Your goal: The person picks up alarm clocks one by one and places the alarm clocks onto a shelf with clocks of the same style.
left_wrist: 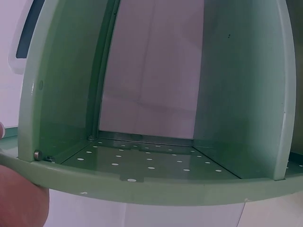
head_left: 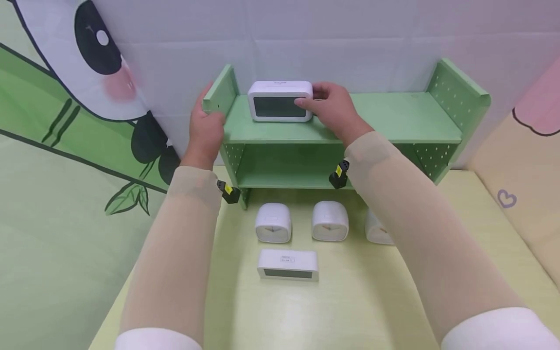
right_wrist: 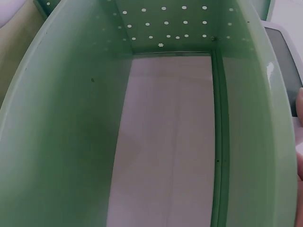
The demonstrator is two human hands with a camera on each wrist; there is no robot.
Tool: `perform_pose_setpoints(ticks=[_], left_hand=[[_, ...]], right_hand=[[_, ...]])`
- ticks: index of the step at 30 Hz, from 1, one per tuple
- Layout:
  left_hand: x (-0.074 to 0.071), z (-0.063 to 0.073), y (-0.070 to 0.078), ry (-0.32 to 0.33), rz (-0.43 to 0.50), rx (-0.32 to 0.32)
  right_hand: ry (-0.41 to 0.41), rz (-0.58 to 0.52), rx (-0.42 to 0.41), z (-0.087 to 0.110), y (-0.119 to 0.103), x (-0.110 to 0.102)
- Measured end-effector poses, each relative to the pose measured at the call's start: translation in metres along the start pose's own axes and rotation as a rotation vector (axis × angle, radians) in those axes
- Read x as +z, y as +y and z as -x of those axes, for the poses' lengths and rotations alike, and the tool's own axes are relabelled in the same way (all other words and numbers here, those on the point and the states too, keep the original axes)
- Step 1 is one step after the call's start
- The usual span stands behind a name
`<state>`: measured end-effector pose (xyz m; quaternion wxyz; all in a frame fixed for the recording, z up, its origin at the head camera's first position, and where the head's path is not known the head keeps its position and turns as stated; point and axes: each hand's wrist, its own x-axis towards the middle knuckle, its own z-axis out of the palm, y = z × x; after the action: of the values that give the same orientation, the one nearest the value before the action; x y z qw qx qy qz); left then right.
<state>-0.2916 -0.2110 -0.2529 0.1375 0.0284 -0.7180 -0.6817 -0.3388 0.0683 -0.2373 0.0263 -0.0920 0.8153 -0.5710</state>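
Note:
A white rectangular digital clock (head_left: 280, 86) with a dark screen stands on the top board of a green shelf (head_left: 393, 116), towards its left side. My right hand (head_left: 339, 111) holds the clock by its right end, thumb over the front of the screen and fingers behind. At the shelf's left end, my left hand (head_left: 206, 130) grips the upright side panel (head_left: 222, 92), thumb on the inner side. In the right wrist view, the clock (right_wrist: 280, 52) and some fingertips (right_wrist: 299, 106) show at the right edge. The left wrist view catches part of the left hand (left_wrist: 21, 198) beside the panel.
Three white rounded clocks (head_left: 273, 223) stand in a row on the pale table (head_left: 350, 311) before the shelf, the rightmost partly behind my right forearm. Closer in lies another white rectangular clock (head_left: 288, 260). The shelf's middle level (head_left: 280, 167) sits below the top board; a printed wall covering hangs behind.

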Motion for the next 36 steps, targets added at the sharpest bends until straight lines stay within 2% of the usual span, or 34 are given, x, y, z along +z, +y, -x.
perform_pose_setpoints(ticks=[7,15,19,24,31,36], left_hand=[[-0.001,0.0,-0.002,0.003,-0.013,0.01],[0.001,-0.002,-0.003,0.003,-0.021,0.03],[0.001,-0.001,-0.001,0.002,-0.033,0.021],[0.0,-0.001,0.0,0.005,-0.041,0.018],[-0.001,-0.003,-0.003,-0.006,-0.02,0.021],[-0.002,-0.004,-0.003,-0.002,-0.02,0.022]], right_hand=[[-0.004,0.043,-0.031,-0.001,-0.001,0.001],[-0.042,0.002,-0.018,0.0,0.0,-0.005],[-0.061,-0.073,0.004,0.004,-0.005,-0.015],[-0.025,-0.183,-0.019,0.012,-0.012,-0.028],[0.011,-0.402,-0.125,0.03,-0.015,-0.037],[-0.018,-0.466,-0.209,0.048,-0.005,-0.03]])
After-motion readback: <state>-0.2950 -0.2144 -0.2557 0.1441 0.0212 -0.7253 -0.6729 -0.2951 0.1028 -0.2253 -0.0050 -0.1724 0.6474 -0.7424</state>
